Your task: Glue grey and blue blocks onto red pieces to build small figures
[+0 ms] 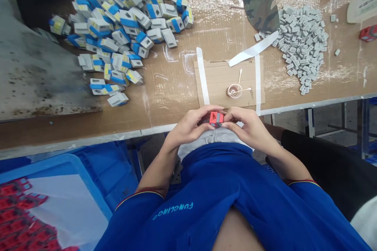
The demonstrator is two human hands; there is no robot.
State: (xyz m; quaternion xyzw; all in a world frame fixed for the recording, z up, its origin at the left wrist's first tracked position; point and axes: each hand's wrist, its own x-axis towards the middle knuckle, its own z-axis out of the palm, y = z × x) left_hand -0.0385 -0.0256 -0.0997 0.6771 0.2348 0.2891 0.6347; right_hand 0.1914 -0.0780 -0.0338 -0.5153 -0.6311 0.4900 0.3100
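A small red and grey part (216, 119) is held between my two hands, just off the table's front edge. My left hand (194, 124) grips its left side with thumb and fingers. On the right side, the fingertips of my right hand (244, 122) are closed on the same part. Beyond my hands, a small clear cup (234, 91) with cotton swabs in it stands on a cardboard sheet (219, 78) taped down with white strips.
White, blue and yellow blocks (126, 19) pile at the back left. Small grey pieces (304, 43) lie heaped at right beside a camouflage cloth (260, 0). A blue bin (67, 160) at lower left holds red parts (26, 219). Someone's dark-clothed leg (318, 168) is at right.
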